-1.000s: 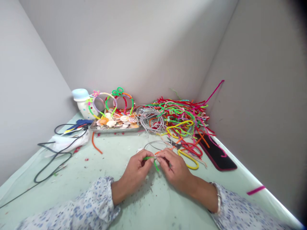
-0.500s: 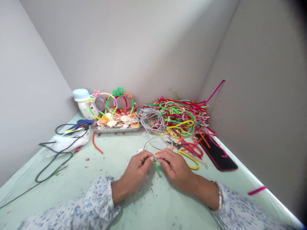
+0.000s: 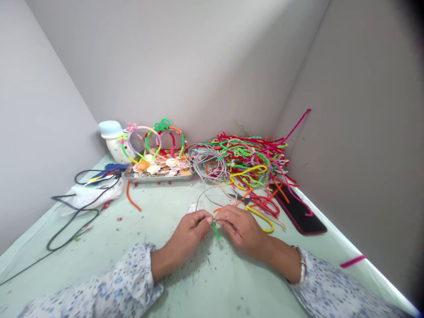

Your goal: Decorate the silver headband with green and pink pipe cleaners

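Note:
My left hand [image 3: 190,232] and my right hand [image 3: 240,227] meet near the middle of the pale green table [image 3: 165,274], fingertips pinched together. Between them runs a short green pipe cleaner [image 3: 215,229], wound on a thin grey wire headband [image 3: 212,194] that arches away behind my fingers. Both hands are closed on this piece. An orange pipe cleaner end [image 3: 219,209] pokes out just above my right fingers.
A heap of coloured pipe cleaners [image 3: 255,163] and a bundle of grey wire hoops [image 3: 207,165] fill the back right. Scissors [image 3: 261,205], a dark phone [image 3: 298,212], a metal tray of shells [image 3: 159,170] with decorated headbands [image 3: 155,137], a white jar [image 3: 114,143], a glue gun [image 3: 106,170] with black cable [image 3: 66,221] lie around.
My hands have barely shifted; the fingers keep working the green pipe cleaner on the wire, and the wire arch has tipped slightly.

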`<action>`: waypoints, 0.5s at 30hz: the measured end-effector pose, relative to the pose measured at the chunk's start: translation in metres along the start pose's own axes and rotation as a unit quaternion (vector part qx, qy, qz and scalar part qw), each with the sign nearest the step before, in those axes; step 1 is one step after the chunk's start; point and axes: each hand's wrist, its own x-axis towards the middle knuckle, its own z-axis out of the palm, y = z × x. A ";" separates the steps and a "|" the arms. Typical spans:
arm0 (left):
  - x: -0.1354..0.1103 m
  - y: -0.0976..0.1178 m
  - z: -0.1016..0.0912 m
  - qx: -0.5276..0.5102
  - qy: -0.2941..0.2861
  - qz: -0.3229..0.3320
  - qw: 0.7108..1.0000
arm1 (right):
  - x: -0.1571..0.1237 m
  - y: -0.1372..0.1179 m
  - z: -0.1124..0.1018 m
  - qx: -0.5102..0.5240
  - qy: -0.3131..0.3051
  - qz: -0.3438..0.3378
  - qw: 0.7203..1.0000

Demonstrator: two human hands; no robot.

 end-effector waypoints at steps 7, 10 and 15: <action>0.002 0.000 -0.002 -0.046 -0.028 -0.024 0.998 | -0.001 0.002 0.001 -0.015 -0.010 -0.020 1.000; 0.002 0.000 -0.001 -0.058 -0.034 -0.024 0.997 | -0.001 0.002 0.000 -0.013 -0.008 -0.023 1.000; -0.001 0.003 0.001 -0.041 -0.014 -0.003 0.999 | -0.001 0.001 0.001 -0.011 0.012 -0.006 1.000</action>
